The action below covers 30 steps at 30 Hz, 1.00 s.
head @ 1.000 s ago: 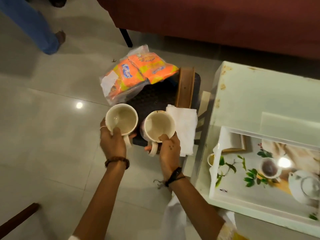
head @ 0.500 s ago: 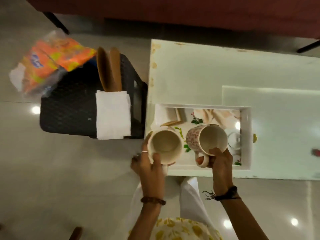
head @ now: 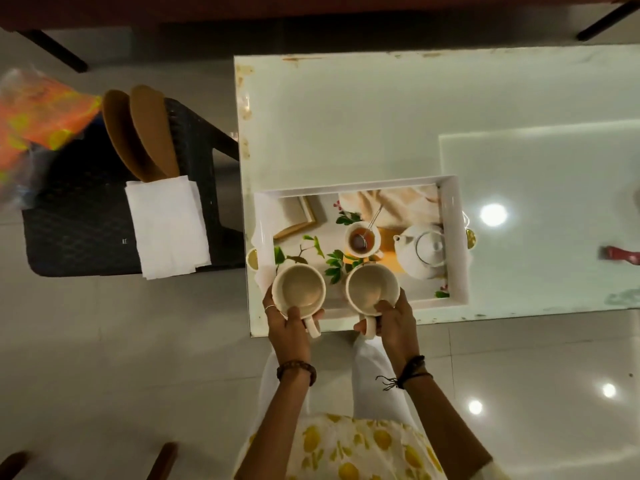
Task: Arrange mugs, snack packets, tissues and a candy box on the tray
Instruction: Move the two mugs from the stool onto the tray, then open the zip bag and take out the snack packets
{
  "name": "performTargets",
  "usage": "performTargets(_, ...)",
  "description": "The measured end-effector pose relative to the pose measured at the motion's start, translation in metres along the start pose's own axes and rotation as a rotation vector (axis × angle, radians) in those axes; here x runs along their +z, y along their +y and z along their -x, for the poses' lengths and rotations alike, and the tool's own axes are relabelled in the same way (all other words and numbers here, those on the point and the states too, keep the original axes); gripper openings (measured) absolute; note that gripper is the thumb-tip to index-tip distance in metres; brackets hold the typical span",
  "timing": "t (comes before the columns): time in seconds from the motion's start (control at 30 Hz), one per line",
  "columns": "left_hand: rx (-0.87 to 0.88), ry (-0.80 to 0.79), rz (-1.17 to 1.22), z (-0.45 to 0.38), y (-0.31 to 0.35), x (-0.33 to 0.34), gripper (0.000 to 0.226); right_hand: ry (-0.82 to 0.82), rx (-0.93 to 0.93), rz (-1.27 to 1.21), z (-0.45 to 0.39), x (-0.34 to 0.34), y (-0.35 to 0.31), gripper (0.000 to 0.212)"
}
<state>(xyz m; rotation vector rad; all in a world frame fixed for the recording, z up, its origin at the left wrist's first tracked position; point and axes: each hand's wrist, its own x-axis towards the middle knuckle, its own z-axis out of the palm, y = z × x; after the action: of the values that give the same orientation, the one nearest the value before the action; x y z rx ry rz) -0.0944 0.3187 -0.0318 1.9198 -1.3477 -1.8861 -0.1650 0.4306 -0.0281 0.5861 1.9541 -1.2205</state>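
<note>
A white tray (head: 453, 237) with a printed teapot picture lies on the near left part of a white table (head: 346, 126). My left hand (head: 289, 327) grips a cream mug (head: 298, 294) by its rim over the tray's near left corner. My right hand (head: 394, 323) grips a second cream mug (head: 372, 289) beside it, over the tray's near edge. Both mugs are upright and empty, handles toward me. White tissues (head: 166, 225) lie on a black chair (head: 79, 233) to the left. Orange snack packets (head: 38, 116) in clear wrap rest at the chair's far left.
Two brown wooden pieces (head: 138, 133) stand on the chair behind the tissues. A small red object (head: 620, 255) lies on the table at the right edge. A dark red sofa (head: 311, 8) runs along the top. Glossy floor tiles surround the table.
Both hands carried the mugs from the chair to the tray. The view swung right, and both mugs now hang upright over the tray's near edge.
</note>
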Motion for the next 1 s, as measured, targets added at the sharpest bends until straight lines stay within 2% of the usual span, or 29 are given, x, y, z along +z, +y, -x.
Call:
performTargets(0.23,0.032,-0.007,-0.078,-0.009,-0.008,0.006,0.06,-0.042,-0.028,0.009,-0.01,0.004,0.009,0.045)
performTargets(0.33,0.044,-0.028,-0.121,-0.01,-0.009,0.005,0.058,-0.056,0.016,0.021,-0.009,0.004,0.012,0.042)
performTargets(0.4,0.043,-0.051,-0.167,-0.009,-0.006,0.003,0.056,0.016,0.052,0.228,-0.005,0.002,0.01,0.043)
performTargets(0.5,0.02,-0.045,-0.283,-0.009,0.002,-0.005,0.059,0.21,-0.029,0.875,0.01,0.004,-0.002,0.064)
performTargets(0.53,0.003,-0.014,-0.323,-0.01,0.006,-0.009,0.063,0.286,-0.108,0.954,0.018,0.009,-0.011,0.068)
performTargets(0.6,0.002,0.029,-0.344,-0.012,0.016,-0.021,0.068,0.337,-0.277,0.911,0.035,0.027,-0.03,0.067)
performTargets(0.67,0.03,0.009,-0.258,-0.014,0.028,-0.032,0.064,0.229,-0.425,0.855,0.045,0.053,-0.049,0.056)
performTargets(0.77,0.121,-0.074,-0.179,-0.026,0.051,-0.056,0.046,-0.065,-0.592,0.769,0.055,0.112,-0.076,0.043)
performTargets(0.83,0.209,-0.064,-0.167,-0.041,0.067,-0.073,0.034,-0.208,-0.661,0.681,0.06,0.156,-0.095,0.04)
performTargets(0.9,0.276,-0.06,-0.134,-0.061,0.093,-0.093,0.037,-0.296,-0.734,0.637,0.061,0.2,-0.113,0.039)
performTargets(1.0,0.361,-0.015,-0.136,-0.098,0.127,-0.116,0.044,-0.322,-0.812,0.614,0.048,0.247,-0.143,0.041)
